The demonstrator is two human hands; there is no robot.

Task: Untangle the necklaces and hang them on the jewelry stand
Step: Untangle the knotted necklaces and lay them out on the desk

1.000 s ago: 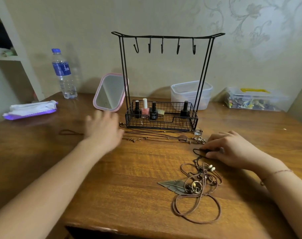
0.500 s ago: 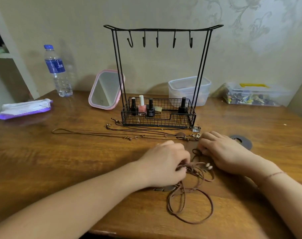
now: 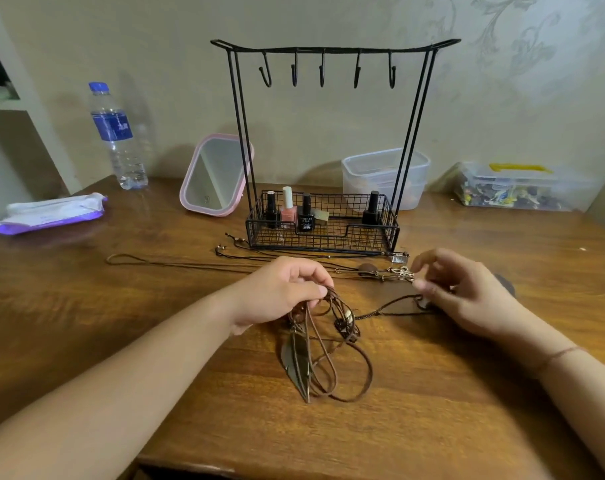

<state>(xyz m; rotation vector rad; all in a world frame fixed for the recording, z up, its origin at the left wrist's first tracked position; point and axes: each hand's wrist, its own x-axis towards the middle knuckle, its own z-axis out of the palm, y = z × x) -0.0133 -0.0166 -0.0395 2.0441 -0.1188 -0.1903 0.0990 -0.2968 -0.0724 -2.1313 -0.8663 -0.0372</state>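
A black wire jewelry stand (image 3: 332,50) with several bare hooks rises at the back of the wooden table (image 3: 121,323). My left hand (image 3: 280,292) grips a tangle of brown cord necklaces (image 3: 328,355) and lifts it a little; a metal leaf pendant (image 3: 296,365) dangles from it. My right hand (image 3: 463,292) pinches a thin dark cord (image 3: 387,306) that runs from the tangle. Other thin necklaces (image 3: 190,263) lie stretched out in front of the stand's basket.
Nail polish bottles (image 3: 289,209) stand in the stand's basket. A pink-framed mirror (image 3: 214,174), a water bottle (image 3: 116,136) and a wipes pack (image 3: 48,213) are at the left. Two clear plastic boxes (image 3: 384,174) sit by the wall at the right.
My left hand came from the left side of the table to the tangle, gripped it and raised it. My right hand lifted slightly, pulling the dark cord sideways.
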